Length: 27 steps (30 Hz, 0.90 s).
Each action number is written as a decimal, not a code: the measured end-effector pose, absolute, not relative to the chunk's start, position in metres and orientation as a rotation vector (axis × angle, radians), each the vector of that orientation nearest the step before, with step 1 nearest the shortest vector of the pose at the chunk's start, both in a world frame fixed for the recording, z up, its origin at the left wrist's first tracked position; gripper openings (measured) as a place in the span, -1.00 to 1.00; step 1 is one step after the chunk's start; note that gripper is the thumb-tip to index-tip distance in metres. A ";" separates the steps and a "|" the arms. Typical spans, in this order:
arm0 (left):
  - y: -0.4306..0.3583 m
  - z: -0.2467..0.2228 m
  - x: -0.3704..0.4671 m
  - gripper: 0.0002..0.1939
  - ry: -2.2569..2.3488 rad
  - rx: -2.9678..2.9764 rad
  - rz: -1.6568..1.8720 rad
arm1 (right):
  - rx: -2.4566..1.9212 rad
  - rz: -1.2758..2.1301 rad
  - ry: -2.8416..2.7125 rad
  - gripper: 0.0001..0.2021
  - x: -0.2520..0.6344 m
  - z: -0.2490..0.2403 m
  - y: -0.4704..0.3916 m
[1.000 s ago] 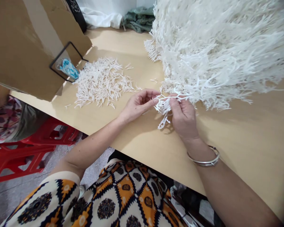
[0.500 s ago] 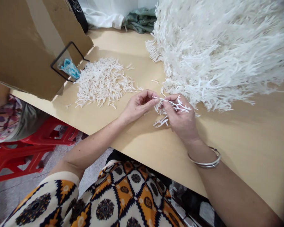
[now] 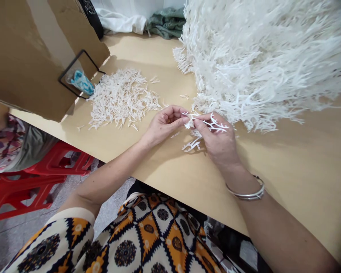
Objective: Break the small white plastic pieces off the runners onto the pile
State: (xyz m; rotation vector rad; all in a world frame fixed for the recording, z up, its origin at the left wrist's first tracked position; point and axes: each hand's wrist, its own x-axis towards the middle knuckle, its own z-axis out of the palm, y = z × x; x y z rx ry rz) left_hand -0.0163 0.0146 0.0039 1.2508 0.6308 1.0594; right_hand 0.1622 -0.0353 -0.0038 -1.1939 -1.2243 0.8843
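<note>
Remotely, I saw the right hand [image 3: 220, 143] pinching a white twig [image 3: 214, 124] above the table [image 3: 287, 170], its length crosswise, forks pointing away from the left hand [image 3: 160, 127], whose grip I couldn't tell.

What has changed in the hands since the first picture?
The right hand has shifted its thumb left, nearer the left hand; its white branch now fans out across that hand. Any release is unclear. The small white pile and large white pile stayed.
</note>
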 end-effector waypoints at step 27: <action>0.016 -0.010 -0.011 -0.53 0.749 1.373 1.053 | -1.142 0.719 -1.171 -0.88 0.161 -0.018 -0.031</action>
